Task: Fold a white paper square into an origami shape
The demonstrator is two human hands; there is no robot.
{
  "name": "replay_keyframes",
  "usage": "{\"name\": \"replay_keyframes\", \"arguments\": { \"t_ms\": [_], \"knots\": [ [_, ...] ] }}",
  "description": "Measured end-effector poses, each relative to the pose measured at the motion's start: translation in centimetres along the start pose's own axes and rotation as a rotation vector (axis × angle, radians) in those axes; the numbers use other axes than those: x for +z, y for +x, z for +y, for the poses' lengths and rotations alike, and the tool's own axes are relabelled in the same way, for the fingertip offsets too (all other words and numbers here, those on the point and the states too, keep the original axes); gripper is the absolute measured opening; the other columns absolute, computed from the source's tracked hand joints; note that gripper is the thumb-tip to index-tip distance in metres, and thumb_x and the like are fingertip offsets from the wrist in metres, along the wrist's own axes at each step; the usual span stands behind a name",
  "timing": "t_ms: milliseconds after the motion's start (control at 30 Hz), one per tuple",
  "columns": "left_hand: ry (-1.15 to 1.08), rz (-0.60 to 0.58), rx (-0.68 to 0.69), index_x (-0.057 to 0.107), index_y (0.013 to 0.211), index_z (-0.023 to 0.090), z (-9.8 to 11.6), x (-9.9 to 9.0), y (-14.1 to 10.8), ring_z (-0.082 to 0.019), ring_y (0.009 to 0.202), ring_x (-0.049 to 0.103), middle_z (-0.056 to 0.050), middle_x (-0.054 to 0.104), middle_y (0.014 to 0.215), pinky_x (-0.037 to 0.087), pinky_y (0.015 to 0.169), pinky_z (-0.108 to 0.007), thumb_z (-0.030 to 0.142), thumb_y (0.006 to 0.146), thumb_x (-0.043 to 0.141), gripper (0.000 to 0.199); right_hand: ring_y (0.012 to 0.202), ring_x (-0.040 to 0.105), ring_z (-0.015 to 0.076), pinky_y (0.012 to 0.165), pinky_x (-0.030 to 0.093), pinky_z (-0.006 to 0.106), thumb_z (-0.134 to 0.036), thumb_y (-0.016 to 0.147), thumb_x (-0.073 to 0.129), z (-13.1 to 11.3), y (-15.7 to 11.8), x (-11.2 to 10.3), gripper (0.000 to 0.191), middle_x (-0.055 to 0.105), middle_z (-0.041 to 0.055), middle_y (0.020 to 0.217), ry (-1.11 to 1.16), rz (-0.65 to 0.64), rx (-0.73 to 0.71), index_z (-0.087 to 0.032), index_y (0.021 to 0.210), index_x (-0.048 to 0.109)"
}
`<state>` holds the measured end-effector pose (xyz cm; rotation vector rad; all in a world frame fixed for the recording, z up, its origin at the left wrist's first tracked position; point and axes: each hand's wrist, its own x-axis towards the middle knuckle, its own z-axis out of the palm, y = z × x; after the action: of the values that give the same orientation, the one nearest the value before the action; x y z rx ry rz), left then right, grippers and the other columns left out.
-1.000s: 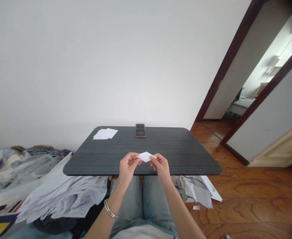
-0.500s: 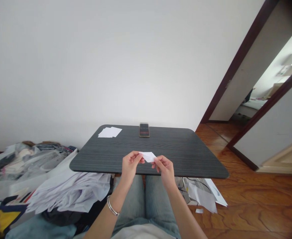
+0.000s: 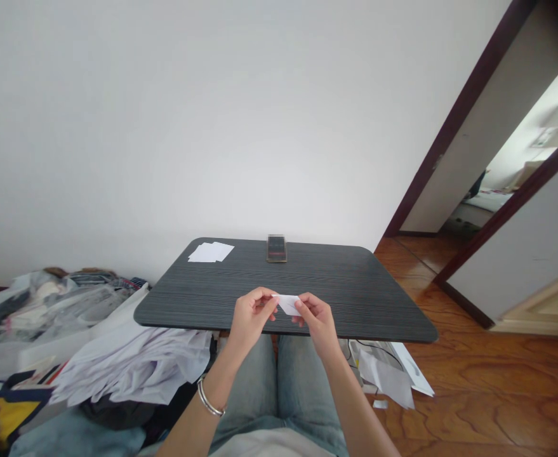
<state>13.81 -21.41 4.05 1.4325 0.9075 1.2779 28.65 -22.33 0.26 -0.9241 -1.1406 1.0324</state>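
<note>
A small folded piece of white paper point(image 3: 288, 304) is held up between my two hands, over the front part of the dark table point(image 3: 326, 273). My left hand point(image 3: 252, 312) pinches its left tip between thumb and fingers. On the right side, my right hand point(image 3: 314, 316) grips the paper with the thumb on top of it. Several white sheets point(image 3: 211, 252) lie overlapping at the table's back left corner. A phone-like device point(image 3: 277, 248) stands near the back edge, at the middle.
Piled clothes point(image 3: 136, 362) lie to the left, up to the table's edge. Below the table at the right are papers point(image 3: 388, 377) and black cables on the wooden floor point(image 3: 488, 381). A white wall point(image 3: 259, 127) rises behind the table.
The paper has turned a little and shifted slightly right and down. My right thumb now lies further over it, and my left hand has moved slightly right.
</note>
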Motion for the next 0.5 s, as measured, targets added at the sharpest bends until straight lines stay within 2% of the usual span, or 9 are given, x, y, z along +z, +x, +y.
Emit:
{"name": "replay_keyframes", "arguments": {
  "t_ms": [100,233,500],
  "knots": [
    [-0.015,-0.011,0.004,0.065,0.077,0.012,0.6,0.3,-0.3,-0.012,0.056,0.056,-0.001,0.06,0.06,0.048,0.049,-0.019,0.03,0.072,0.064,0.019,0.043,0.046,0.0096,0.041,0.033,0.02,-0.041,0.074,0.062,-0.3,-0.4,0.2,0.027,0.053,-0.0024,0.049,-0.095,0.055,-0.068,-0.017,0.063,0.058],
    [-0.073,0.004,0.009,0.065,0.079,0.012,1.1,0.7,-0.7,-0.011,0.057,0.057,-0.002,0.061,0.063,0.049,0.051,-0.02,0.03,0.073,0.063,0.019,0.049,0.047,0.0115,0.046,0.035,0.022,-0.038,0.077,0.06,-0.4,-0.8,0.3,0.025,0.053,-0.0016,0.052,-0.196,0.131,-0.172,-0.018,0.063,0.059],
    [-0.167,0.045,0.013,0.067,0.081,0.012,1.4,1.2,-1.0,-0.013,0.063,0.059,-0.003,0.063,0.068,0.051,0.059,-0.023,0.032,0.073,0.064,0.021,0.052,0.045,0.0123,0.05,0.034,0.024,-0.032,0.082,0.054,-1.1,-1.6,0.7,0.022,0.05,-0.0019,0.055,-0.348,0.202,-0.315,-0.018,0.064,0.057]
  ]
}}
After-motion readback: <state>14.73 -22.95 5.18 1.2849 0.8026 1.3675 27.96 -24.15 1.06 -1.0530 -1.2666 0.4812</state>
